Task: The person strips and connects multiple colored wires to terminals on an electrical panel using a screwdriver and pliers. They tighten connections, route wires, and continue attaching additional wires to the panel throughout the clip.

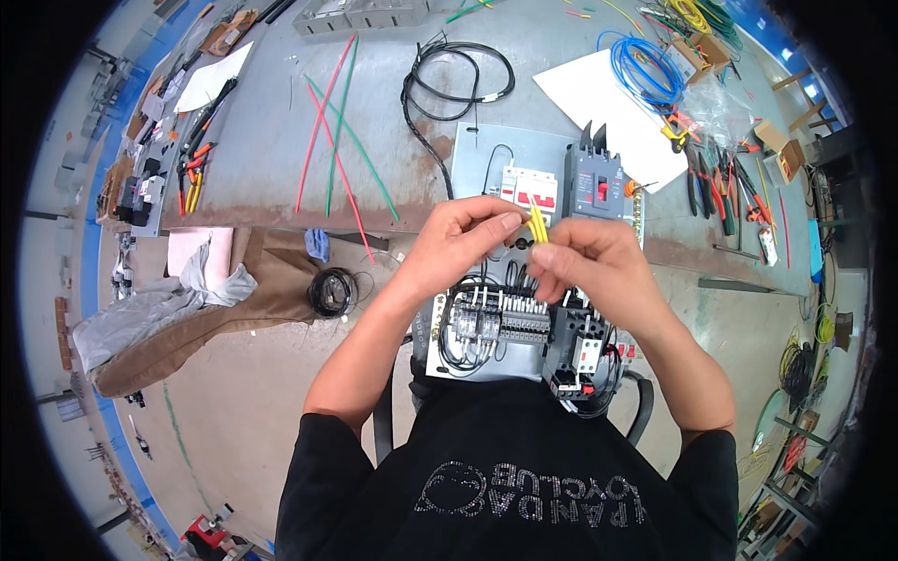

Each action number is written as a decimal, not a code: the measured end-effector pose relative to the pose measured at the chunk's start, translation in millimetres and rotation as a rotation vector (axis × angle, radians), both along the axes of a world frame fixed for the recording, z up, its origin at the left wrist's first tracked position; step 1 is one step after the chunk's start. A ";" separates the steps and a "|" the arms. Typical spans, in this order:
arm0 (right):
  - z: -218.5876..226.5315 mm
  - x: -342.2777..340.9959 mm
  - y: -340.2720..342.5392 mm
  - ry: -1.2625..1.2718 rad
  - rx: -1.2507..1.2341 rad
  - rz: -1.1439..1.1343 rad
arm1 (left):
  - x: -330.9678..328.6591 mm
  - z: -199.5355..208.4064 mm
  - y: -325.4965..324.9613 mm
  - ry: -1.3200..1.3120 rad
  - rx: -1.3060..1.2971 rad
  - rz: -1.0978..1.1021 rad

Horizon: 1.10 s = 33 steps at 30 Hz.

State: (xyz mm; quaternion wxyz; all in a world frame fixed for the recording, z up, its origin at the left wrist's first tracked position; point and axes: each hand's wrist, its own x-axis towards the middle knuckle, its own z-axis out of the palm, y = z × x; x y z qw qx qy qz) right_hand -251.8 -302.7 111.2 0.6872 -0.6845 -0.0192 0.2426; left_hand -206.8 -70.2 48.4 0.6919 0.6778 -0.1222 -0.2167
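Over the wiring panel, my left hand and my right hand meet with fingers pinched. Both grip a small bundle of thin yellow strips, which look like tubing or wire; the lower ends are hidden by my right fingers. Under my hands, a metal mounting panel overhangs the table edge toward my lap. It carries a white circuit breaker with red switches, a large grey breaker, a row of terminal blocks and a contactor with black wires.
Red and green thin strips lie on the grey table. A coiled black cable runs to the panel. At right are a blue wire coil, white paper and several pliers. Cardboard lies on the floor.
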 end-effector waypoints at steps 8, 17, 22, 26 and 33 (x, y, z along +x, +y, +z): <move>-35.9 -9.8 1.0 0.084 0.021 0.008 | -14.3 11.6 -4.0 0.167 -0.034 -0.083; -38.4 -3.0 5.3 0.135 0.031 0.056 | -21.4 5.8 -11.6 0.295 -0.096 0.008; -41.7 -0.9 3.8 0.159 0.080 0.069 | -24.3 -1.3 -13.7 0.353 -0.150 0.057; -47.1 -0.9 3.8 0.199 0.098 0.063 | -23.2 -5.6 -15.8 0.368 -0.161 0.054; -55.7 5.2 1.5 0.282 0.123 0.066 | -17.4 -15.6 -17.8 0.340 -0.102 0.032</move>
